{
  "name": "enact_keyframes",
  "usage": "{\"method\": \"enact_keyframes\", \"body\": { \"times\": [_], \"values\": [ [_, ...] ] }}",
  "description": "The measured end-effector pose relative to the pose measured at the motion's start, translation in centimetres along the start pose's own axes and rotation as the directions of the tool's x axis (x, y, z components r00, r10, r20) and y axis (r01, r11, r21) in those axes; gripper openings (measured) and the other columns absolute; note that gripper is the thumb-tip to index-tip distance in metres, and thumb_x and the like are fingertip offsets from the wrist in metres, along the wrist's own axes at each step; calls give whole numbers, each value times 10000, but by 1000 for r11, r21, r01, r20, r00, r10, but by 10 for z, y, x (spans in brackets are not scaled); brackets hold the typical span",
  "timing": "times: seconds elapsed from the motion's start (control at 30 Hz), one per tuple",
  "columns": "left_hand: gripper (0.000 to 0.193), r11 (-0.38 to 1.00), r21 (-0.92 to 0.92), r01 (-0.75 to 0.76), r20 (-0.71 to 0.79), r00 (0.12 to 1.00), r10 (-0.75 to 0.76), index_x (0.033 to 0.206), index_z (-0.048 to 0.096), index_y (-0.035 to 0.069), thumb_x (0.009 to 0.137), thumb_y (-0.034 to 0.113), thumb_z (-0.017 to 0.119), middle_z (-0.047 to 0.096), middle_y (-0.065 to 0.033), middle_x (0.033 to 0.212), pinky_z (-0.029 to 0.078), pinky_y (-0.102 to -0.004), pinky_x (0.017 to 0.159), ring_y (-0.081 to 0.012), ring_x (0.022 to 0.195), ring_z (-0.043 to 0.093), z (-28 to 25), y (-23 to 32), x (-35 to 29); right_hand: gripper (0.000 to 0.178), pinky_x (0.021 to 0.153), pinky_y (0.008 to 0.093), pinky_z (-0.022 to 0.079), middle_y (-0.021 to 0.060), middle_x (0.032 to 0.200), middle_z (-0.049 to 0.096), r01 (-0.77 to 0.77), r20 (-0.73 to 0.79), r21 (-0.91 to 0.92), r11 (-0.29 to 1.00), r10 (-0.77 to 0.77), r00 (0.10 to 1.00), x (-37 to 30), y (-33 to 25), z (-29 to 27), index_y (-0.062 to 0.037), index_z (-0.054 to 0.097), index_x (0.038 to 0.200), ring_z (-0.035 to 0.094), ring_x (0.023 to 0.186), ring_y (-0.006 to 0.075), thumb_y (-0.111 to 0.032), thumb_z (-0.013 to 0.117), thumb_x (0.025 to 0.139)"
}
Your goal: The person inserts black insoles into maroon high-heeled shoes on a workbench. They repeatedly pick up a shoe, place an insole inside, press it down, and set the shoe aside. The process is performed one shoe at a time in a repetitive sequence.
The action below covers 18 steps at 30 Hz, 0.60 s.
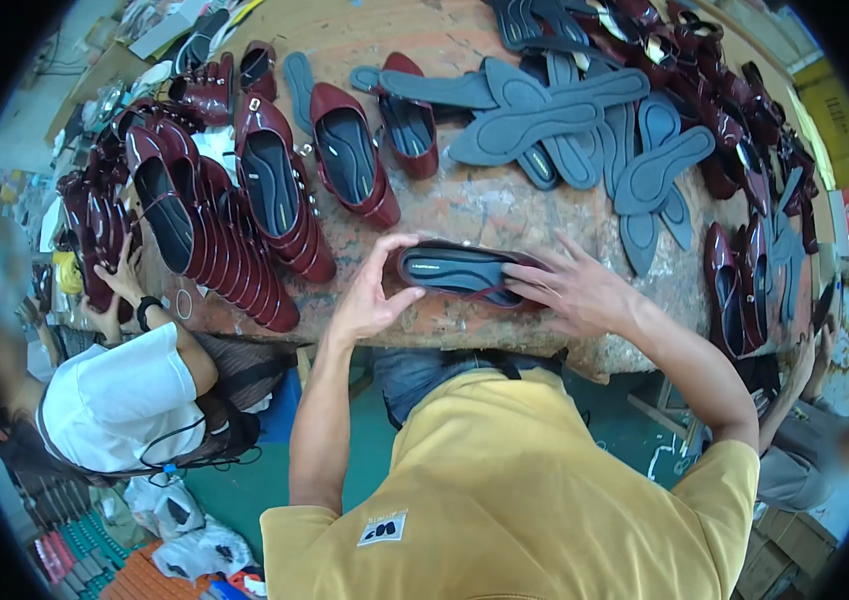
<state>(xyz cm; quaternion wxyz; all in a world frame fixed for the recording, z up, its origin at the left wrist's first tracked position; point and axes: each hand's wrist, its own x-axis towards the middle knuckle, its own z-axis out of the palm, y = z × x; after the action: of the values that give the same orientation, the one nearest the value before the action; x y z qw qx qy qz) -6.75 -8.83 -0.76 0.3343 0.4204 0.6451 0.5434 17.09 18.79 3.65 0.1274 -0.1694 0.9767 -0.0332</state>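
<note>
A dark red patent shoe (465,298) lies sideways at the table's near edge, its opening facing up. Inside it sits a dark grey-blue insole (445,268). My left hand (375,295) grips the heel end, thumb on the near side and fingers on the far side. At the toe end, my right hand (580,288) holds the shoe with some fingers reaching into the opening over the insole. Its fingertips are partly hidden inside. Beyond my hands lies a pile of loose insoles (545,120).
Rows of red shoes (235,240) stand at the left, with single shoes (350,150) farther back. A red pair (735,285) rests at the right, below more heaped shoes (715,90). Co-workers sit on both sides, one in a white shirt (120,400), with hands at the table.
</note>
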Motion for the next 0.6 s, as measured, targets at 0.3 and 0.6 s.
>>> {"method": "enact_keyframes", "body": {
  "times": [0.3,0.6],
  "values": [
    [627,996,34,-85,-23,996,85,1282,442,123,824,-100,808,409,-202,1672,325,-490,1281,-349,1570,398,15,-51,-10,773,1317,647,240,39,1552,574,-90,-268,191,977,141,953,150,-57,24,-213,674,1505,431,1508,366,-515,841,814],
    [464,859,495,-133,-81,977,199,1055,567,60,746,18,910,683,-201,1428,541,-487,1097,-438,1323,657,5,-17,-14,591,1188,560,426,107,1401,729,-50,-361,563,825,299,883,41,16,12,-127,734,1403,607,1382,362,-491,791,942]
  ]
}}
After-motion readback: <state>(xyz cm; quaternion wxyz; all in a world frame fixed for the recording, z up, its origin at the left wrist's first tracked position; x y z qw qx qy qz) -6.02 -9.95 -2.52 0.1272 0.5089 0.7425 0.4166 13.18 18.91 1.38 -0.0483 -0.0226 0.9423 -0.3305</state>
